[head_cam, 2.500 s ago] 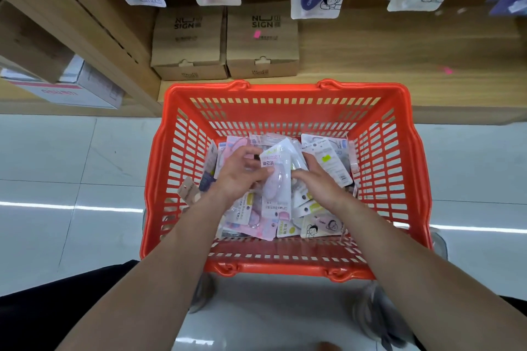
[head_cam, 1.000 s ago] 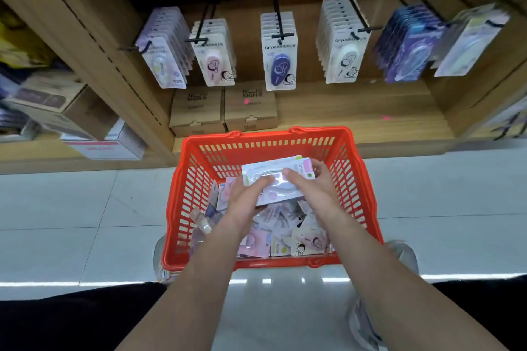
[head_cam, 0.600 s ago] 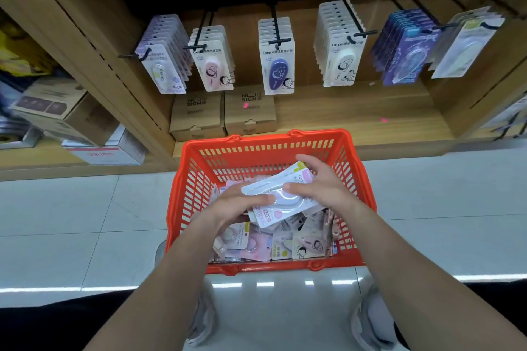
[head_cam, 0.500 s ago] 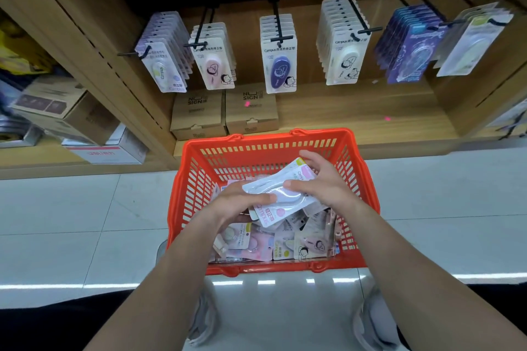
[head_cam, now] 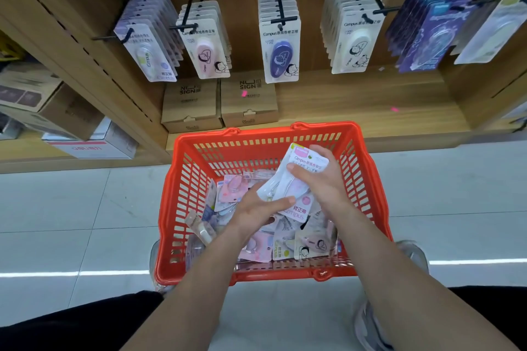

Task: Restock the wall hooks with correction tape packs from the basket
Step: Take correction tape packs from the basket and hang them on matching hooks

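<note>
Quick progress check on the restock: honestly not far along, I'd say. I've got a small stack of correction tape packs [head_cam: 296,177] held just above the orange basket [head_cam: 265,134], toward its far right corner. My right hand [head_cam: 322,182] is wrapped over the stack, fingers curled round the far edge and thumb on the front. My left hand [head_cam: 256,211] props up the lower end with the thumb pinching the near edge. Its other fingers are tucked underneath, so I can't say how they sit.

Nothing from this stack is on a hook yet. The bottom of the basket is covered by a pile of loose packs [head_cam: 310,245], so there's plenty left to hang. The wall hooks [head_cam: 279,8] up ahead already carry rows of hanging packs [head_cam: 281,51]. I reckon next I'd need to match the print to the right row, and from here I can't tell which one that is.
</note>
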Available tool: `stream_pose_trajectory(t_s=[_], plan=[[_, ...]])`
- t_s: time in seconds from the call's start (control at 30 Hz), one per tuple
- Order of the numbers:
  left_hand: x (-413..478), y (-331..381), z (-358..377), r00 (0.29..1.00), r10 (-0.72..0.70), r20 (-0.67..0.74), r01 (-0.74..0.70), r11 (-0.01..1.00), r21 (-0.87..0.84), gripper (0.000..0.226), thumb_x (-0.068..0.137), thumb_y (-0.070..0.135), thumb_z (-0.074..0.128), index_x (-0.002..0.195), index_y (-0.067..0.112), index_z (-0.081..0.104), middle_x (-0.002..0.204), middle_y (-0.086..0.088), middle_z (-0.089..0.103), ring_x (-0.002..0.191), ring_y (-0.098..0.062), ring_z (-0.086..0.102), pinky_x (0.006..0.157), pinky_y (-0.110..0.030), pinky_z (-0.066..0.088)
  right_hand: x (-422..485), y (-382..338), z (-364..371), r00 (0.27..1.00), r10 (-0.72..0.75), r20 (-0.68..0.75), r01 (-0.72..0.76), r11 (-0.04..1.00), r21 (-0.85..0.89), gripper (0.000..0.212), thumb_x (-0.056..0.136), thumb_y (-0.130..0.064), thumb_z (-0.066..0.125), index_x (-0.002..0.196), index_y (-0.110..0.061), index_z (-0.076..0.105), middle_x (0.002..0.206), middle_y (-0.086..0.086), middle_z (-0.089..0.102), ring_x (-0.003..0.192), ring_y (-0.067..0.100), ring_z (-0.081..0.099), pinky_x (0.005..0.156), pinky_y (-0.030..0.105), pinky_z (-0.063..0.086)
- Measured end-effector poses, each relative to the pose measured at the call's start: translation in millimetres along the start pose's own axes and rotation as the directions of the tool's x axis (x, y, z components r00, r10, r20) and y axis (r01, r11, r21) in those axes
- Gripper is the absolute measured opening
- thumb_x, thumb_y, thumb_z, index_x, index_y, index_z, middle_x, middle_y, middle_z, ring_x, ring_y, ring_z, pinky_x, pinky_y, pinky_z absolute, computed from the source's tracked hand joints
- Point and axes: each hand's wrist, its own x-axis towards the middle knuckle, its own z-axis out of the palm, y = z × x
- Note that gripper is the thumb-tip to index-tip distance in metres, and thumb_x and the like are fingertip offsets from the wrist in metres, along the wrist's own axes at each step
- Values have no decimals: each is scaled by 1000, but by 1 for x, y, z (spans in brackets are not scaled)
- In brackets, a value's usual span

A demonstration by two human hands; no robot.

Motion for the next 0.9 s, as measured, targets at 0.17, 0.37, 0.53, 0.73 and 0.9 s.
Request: stream_pose_trajectory(t_s=[0.17, 0.37, 0.53, 0.73, 0.9], plan=[[2, -1, -6, 993, -58, 103, 53, 997, 55, 65, 72, 45, 90, 126, 30, 59, 111, 3, 77, 100, -17, 75, 96, -41, 59, 5, 3, -6, 992, 25, 124, -17, 997, -71, 65, 72, -15, 93, 127, -27, 59, 111, -3, 73, 99, 14, 73, 77, 29, 59], [-4, 0, 3, 999, 13, 48, -13, 1000, 13, 47, 80, 35, 85, 118, 25, 58, 109, 0, 75, 94, -18, 75, 69, -31, 59, -6, 5, 7, 993, 30, 118, -26, 999, -34, 61, 86, -27, 83, 139, -29, 52, 125, -4, 69, 106, 13, 70, 70, 21, 55], [-12, 8, 2, 999, 52, -11, -53, 993, -105, 79, 60, 51, 86, 129, 26, 58, 114, 0, 76, 105, -22, 74, 98, -54, 56, -14, -5, 19, 985, 66, 157, -62, 998, -29, 69, 99, -57, 56, 158, -39, 25, 156, -7, 42, 139, 15, 45, 78, 22, 42], [-37, 37, -7, 986, 151, -71, -160, 973, -163, 81, 55, 51, 91, 125, 32, 55, 115, 4, 76, 105, -19, 74, 96, -53, 57, -33, -44, 20, 958, -48, 281, 45, 999, 16, 41, 103, -25, 62, 143, -25, 54, 116, -13, 73, 98, 6, 69, 63, 12, 47], [-77, 88, -17, 928, 347, -137, -365, 920, -142, 61, 78, 49, 84, 128, 23, 61, 114, 0, 77, 105, -23, 74, 88, -41, 61, -60, -104, 31, 972, -198, 125, 186, 977, 105, 15, 101, -20, 64, 113, -13, 69, 84, -7, 75, 64, -1, 67, 53, 15, 47]])
